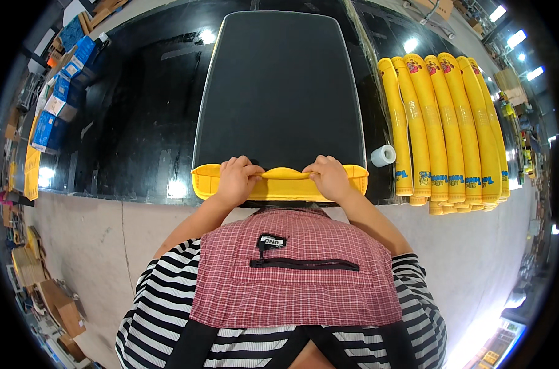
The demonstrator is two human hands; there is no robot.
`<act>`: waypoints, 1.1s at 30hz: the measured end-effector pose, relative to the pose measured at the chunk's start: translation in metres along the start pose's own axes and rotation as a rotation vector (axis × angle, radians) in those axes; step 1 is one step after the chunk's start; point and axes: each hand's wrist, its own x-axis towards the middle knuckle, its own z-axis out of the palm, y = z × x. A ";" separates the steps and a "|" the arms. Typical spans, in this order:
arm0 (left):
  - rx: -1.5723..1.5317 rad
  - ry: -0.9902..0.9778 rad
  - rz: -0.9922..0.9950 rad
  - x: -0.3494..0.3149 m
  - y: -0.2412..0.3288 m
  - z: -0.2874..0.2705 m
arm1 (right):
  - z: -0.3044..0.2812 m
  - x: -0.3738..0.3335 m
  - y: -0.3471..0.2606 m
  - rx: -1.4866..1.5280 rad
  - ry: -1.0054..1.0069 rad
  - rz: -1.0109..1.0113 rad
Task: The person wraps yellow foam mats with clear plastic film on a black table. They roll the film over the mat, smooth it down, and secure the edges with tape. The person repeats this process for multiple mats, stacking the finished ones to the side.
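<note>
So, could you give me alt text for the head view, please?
A person's left grip and right grip pinch a yellow strip at the near end of a long black sheet on a black table. Printed yellow rolls lie side by side at right, beyond a short white tube; blue-and-white boxes sit at left.

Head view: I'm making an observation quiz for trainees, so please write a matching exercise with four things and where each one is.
Things:
1. yellow rolls
2. white roll
3. blue boxes
4. yellow strip

Places:
A. near the left end of the table
B. pinched by the left hand and right hand
C. side by side at the picture's right
D. between the black sheet and the yellow rolls

Pairs: 1-C, 2-D, 3-A, 4-B
</note>
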 end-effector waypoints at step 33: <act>0.220 0.167 0.041 -0.002 -0.015 -0.006 | -0.010 -0.013 0.021 -0.296 0.180 -0.106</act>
